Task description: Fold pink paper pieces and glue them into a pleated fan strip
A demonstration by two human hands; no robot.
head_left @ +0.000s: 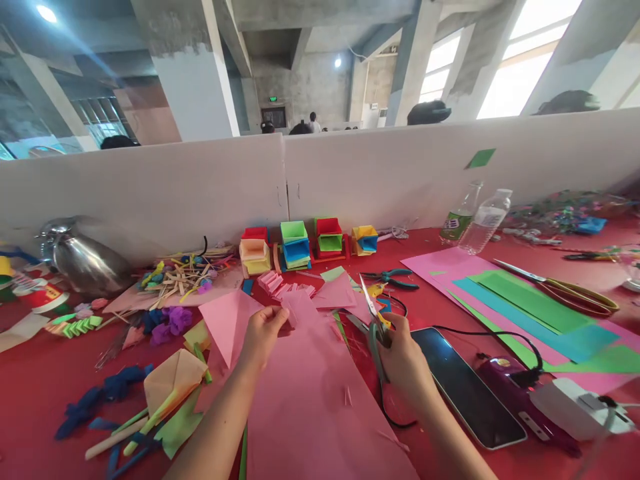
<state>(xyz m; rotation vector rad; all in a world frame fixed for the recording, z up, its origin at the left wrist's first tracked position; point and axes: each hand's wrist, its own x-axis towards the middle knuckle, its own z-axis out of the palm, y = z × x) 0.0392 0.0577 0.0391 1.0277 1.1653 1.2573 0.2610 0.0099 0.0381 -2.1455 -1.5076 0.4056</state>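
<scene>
My left hand (267,332) pinches a small piece of pink paper (299,311) between thumb and fingers, above a large pink sheet (325,400). In my right hand (404,353) is a pair of scissors (369,300), its blades apart and pointing away from me. The fingers wrap round its handles and partly hide them. Folded pink strips (273,283) lie just beyond my left hand, near a flat pink piece (336,292). Thin pink offcuts (347,396) are scattered on the sheet and beside the scissors.
Small coloured paper boxes (295,245) stand along the white partition (210,180). Right of my hand are a phone (467,387), a purple device (525,400) with cables, coloured sheets (535,303) and bottles (486,220). Left are a metal jug (87,260) and craft scraps (173,277).
</scene>
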